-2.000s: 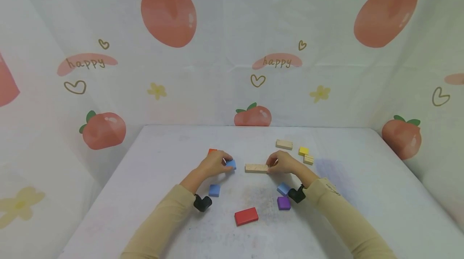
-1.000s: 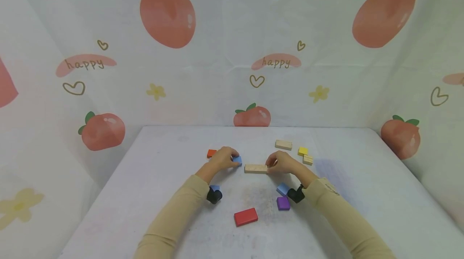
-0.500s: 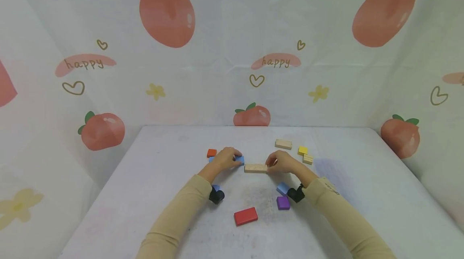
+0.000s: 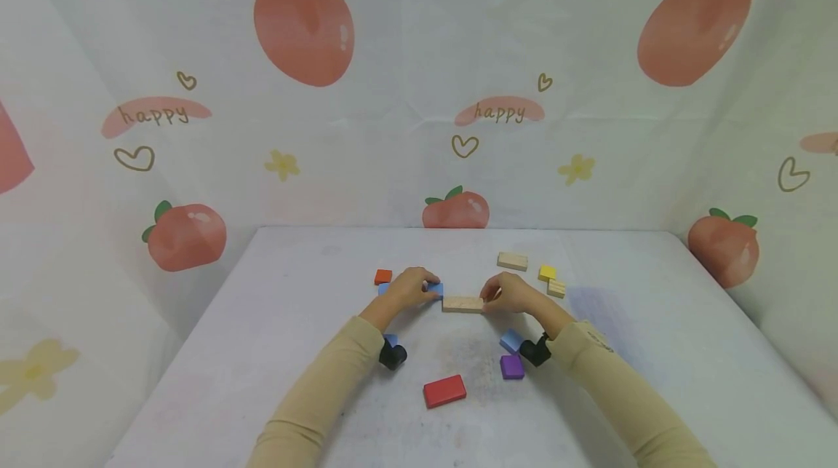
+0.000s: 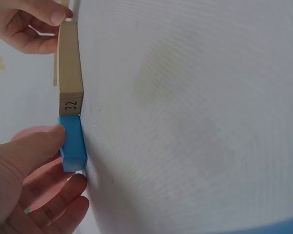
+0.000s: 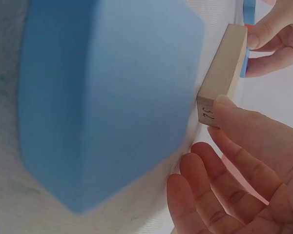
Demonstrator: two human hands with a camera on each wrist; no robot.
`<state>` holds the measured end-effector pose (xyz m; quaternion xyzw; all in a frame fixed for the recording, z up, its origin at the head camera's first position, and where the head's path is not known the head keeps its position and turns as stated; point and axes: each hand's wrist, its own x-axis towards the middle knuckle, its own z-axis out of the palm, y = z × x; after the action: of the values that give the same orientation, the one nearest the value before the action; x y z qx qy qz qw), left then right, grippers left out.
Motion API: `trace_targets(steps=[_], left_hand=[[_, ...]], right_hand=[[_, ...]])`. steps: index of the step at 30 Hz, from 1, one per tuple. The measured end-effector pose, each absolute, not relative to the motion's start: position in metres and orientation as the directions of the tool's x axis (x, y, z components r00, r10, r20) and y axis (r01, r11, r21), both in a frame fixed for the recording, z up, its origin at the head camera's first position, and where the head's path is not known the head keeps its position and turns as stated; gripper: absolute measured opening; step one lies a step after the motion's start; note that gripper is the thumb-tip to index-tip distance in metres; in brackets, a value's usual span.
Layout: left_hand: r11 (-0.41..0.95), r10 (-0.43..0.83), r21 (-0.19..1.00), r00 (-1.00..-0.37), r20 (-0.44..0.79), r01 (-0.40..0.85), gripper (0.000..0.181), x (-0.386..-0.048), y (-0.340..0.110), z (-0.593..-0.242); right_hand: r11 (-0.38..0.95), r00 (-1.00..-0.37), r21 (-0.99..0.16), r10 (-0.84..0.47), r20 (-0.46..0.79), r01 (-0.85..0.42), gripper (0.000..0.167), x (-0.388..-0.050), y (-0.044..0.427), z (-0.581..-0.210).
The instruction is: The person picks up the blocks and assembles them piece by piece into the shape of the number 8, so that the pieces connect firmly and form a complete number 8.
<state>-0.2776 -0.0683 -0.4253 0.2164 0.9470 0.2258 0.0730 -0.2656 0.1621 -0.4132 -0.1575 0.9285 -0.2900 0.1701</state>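
In the head view, the left hand (image 4: 407, 288) pinches a small blue block (image 4: 439, 288) between thumb and fingers, and the right hand (image 4: 509, 293) pinches the right end of a long wooden block (image 4: 462, 304), which lies flat on the surface (image 4: 366, 410). Over the last two seconds the left hand has brought its piece rightwards, and the gap that stood between the two blocks has closed; the wooden one has kept its place under the right hand. From here the blue block sits at the wood's left end, apparently a little farther back. Nearer the person lie a red block (image 4: 444, 391) and a purple block (image 4: 512, 367), with another blue piece (image 4: 511, 340) just beside the purple one. Farther back are a yellow block (image 4: 547, 273) and a short wooden block (image 4: 513, 260).

In the left wrist view, the thumb lies on the blue block while the lower fingers fan out loosely. The block seems to touch the wood's end, which is marked 32, so the two make one row, held from both ends.

In the right wrist view, the thumb presses the wood's near end with a finger beneath it, the other fingers loosely curved. A blurred blue shape fills the foreground, and the left hand shows beyond the wood's far end.
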Motion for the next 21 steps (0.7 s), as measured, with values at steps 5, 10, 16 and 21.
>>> trace_targets(steps=[5, 10, 16, 21], left_hand=[[0.804, 0.44, 0.462, -0.897, -0.041, 0.373, 0.033, -0.278, -0.0681, -0.4259], [0.802, 0.445, 0.464, -0.894, -0.043, 0.377, 0.033, -0.2783, -0.0682, -0.4265], [0.801, 0.427, 0.487, -0.902, -0.058, 0.348, 0.032, -0.2784, -0.0675, -0.4262], [0.803, 0.423, 0.484, -0.905, -0.05, 0.349, 0.032, -0.2781, -0.0674, -0.4261]], right_hand=[[0.783, -0.894, -0.595, -0.383, -0.233, -0.18, 0.012, -0.2656, 0.1618, -0.4128], [0.781, -0.893, -0.595, -0.389, -0.227, -0.189, 0.011, -0.2658, 0.1625, -0.4144], [0.768, -0.89, -0.605, -0.407, -0.207, -0.21, 0.011, -0.2669, 0.1638, -0.4159], [0.774, -0.893, -0.602, -0.393, -0.217, -0.194, 0.011, -0.2669, 0.1634, -0.4151]])
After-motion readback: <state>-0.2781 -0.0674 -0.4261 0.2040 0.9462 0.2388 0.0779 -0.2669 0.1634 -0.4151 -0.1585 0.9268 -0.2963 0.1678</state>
